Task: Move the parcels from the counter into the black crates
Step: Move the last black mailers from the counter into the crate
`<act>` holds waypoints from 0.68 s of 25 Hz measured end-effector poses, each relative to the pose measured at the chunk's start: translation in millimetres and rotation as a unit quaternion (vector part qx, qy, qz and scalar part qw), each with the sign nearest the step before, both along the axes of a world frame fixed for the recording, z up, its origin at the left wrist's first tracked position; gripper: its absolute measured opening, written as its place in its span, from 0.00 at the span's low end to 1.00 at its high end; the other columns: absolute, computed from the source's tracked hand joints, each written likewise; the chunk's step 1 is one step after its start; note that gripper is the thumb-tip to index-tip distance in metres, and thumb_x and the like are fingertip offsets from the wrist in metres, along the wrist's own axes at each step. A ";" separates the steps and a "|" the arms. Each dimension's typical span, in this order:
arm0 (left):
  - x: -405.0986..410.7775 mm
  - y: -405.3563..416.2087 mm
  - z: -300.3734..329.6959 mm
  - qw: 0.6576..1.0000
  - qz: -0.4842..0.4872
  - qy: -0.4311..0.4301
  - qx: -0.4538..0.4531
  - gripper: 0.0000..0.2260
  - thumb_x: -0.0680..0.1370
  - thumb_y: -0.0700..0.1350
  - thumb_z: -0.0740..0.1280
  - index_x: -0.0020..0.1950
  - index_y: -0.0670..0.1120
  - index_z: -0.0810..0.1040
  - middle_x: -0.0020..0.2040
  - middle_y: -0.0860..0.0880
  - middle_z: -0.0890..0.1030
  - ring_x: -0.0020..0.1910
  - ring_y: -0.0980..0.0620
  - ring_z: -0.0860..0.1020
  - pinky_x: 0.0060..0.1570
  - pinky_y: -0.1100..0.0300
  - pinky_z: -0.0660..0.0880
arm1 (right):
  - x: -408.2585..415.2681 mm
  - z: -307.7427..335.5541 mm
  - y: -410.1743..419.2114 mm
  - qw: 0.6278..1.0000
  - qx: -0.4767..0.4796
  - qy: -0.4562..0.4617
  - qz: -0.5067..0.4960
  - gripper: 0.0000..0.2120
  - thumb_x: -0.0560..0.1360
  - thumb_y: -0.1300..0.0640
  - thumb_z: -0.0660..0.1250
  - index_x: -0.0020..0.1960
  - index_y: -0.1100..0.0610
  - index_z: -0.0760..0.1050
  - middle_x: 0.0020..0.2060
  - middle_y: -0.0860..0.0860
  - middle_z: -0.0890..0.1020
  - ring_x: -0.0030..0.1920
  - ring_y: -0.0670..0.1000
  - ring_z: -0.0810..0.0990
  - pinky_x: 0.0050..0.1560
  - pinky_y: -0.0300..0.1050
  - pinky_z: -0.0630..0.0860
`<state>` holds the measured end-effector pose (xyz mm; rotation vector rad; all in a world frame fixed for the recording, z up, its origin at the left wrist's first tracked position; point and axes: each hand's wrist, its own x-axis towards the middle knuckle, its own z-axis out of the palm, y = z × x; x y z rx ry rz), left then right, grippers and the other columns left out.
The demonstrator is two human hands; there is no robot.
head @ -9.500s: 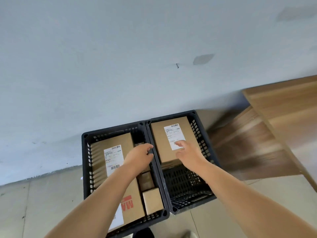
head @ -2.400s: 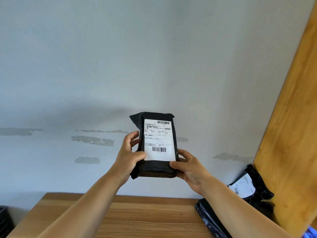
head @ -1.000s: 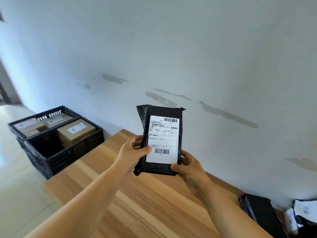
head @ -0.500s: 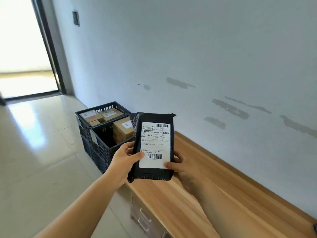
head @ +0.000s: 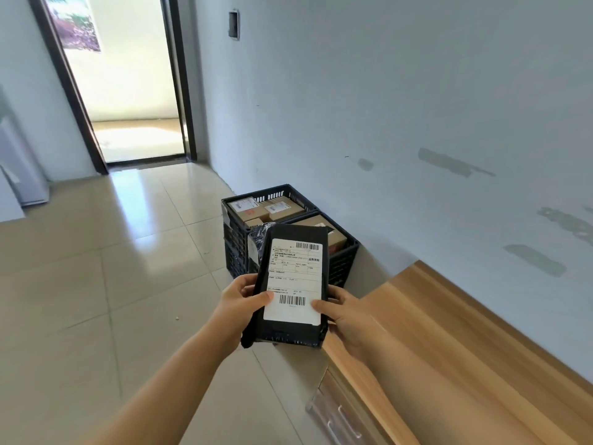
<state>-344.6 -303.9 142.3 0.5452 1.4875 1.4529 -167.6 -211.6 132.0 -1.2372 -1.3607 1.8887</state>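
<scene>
- Head view: a black parcel (head: 293, 284) wrapped in dark plastic is held up in the air by both hands, its white shipping label (head: 295, 281) with two barcodes facing the camera.
- The left hand (head: 239, 303) grips the parcel's lower left edge, thumb laid across the front onto the label's corner, fingers curled behind.
- The right hand (head: 345, 311) grips the lower right edge the same way, thumb tip resting on the label just beside the lower barcode, the other fingers hidden behind the parcel.
- The parcel hangs beyond the counter's end edge, over the floor, and in the picture it overlaps the near crate.
- Two black crates (head: 237, 239) stand side by side on the tiled floor (head: 96, 268), against the wall (head: 385, 91) and just past the end of the wooden counter (head: 465, 348).
- The far crate holds several cardboard boxes (head: 272, 208) with white labels; the near crate shows one cardboard box (head: 324, 228), partly hidden by the parcel.
- The counter runs along the wall on the right; a drawer front with metal handles (head: 340, 415) shows below its end edge.
- An open doorway (head: 128, 91) with a dark frame lies beyond the floor, bright light behind it, and a small dark wall panel (head: 233, 24) is mounted beside it.
</scene>
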 end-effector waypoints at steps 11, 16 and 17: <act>-169.8 133.1 -19.5 0.997 0.037 0.045 -0.060 0.13 0.75 0.36 0.69 0.57 0.48 0.78 0.51 0.45 0.83 0.45 0.44 0.84 0.43 0.49 0.81 | -171.5 -44.3 145.6 0.993 -0.088 0.049 0.069 0.22 0.73 0.69 0.69 0.64 0.59 0.69 0.51 0.57 0.84 0.48 0.55 0.85 0.44 0.48 0.82; -238.2 207.0 -22.2 0.993 0.030 0.072 -0.086 0.12 0.76 0.36 0.69 0.56 0.48 0.79 0.49 0.46 0.84 0.44 0.44 0.84 0.47 0.44 0.81 | -240.6 -52.4 219.5 0.990 -0.108 0.040 0.078 0.26 0.71 0.68 0.71 0.66 0.60 0.68 0.53 0.57 0.83 0.50 0.55 0.84 0.50 0.51 0.82; -249.2 220.0 -24.3 0.993 0.026 0.073 -0.092 0.12 0.76 0.36 0.69 0.56 0.48 0.79 0.49 0.46 0.84 0.44 0.44 0.84 0.46 0.46 0.81 | -251.3 -55.6 231.1 0.990 -0.113 0.037 0.075 0.26 0.71 0.68 0.71 0.66 0.59 0.67 0.54 0.57 0.83 0.51 0.55 0.84 0.51 0.52 0.81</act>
